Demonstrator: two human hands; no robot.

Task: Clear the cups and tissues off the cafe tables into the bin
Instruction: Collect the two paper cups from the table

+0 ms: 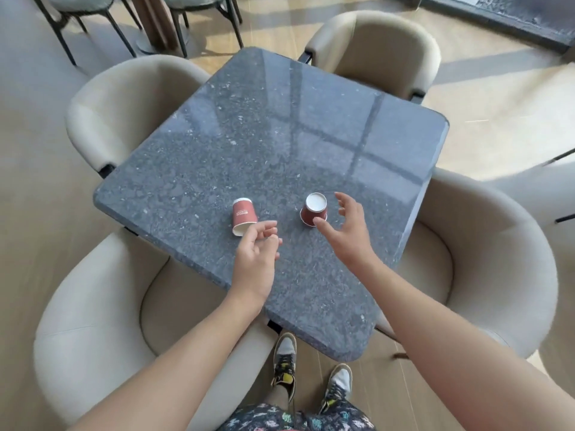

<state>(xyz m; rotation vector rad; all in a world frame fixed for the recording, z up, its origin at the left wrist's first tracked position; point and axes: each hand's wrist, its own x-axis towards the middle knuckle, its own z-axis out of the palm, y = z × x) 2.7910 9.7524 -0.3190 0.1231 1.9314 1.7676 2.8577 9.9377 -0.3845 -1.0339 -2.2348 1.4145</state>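
On the table (311,126), near its front edge, the left cup (244,215) is laid on its side, mouth frontward, and the right cup (314,209) is stood upside down. The left hand (256,259) is held loosely curled and gripping nothing beside the left cup. The right hand (348,231) is spread wide at the right cup.

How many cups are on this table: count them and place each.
2. One red cup lies on its side by the left hand; the other cup stands upside down by the right hand. None seems hidden.
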